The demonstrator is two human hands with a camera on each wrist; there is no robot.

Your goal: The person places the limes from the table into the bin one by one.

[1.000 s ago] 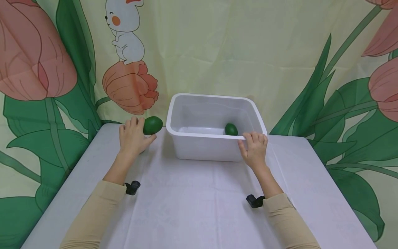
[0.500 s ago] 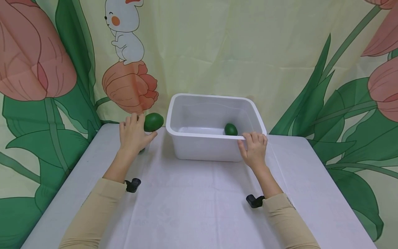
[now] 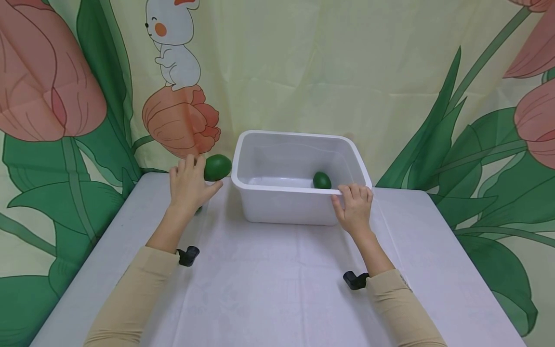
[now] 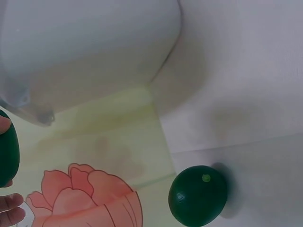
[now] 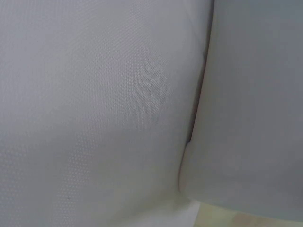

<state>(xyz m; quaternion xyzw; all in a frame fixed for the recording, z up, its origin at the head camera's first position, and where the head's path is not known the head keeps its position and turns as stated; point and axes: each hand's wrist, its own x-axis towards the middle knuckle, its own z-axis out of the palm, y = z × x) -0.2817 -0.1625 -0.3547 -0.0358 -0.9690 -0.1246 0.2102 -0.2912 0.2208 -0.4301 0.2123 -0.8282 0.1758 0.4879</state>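
My left hand (image 3: 187, 185) holds a dark green avocado (image 3: 218, 167) between thumb and fingers, raised above the table just left of the white plastic bin (image 3: 286, 205). At the left edge of the left wrist view, part of this held avocado (image 4: 7, 151) shows with some fingertips. A second avocado (image 4: 198, 196), with a pale stem spot, lies on the table below that hand; the head view shows only a sliver of it. Inside the bin, toward its right, rests another avocado (image 3: 322, 180). My right hand (image 3: 355, 207) grips the bin's near rim at the right corner.
A white cloth covers the table (image 3: 269, 289). Right behind the bin hangs a printed curtain (image 3: 312, 67) with tulips and a rabbit. The right wrist view holds only the cloth and the bin's outer wall (image 5: 251, 118).
My left hand has risen slightly and shifted right with its avocado, nearing the bin's left rim. A bit of the avocado beneath has come into sight. My right hand has stayed put.
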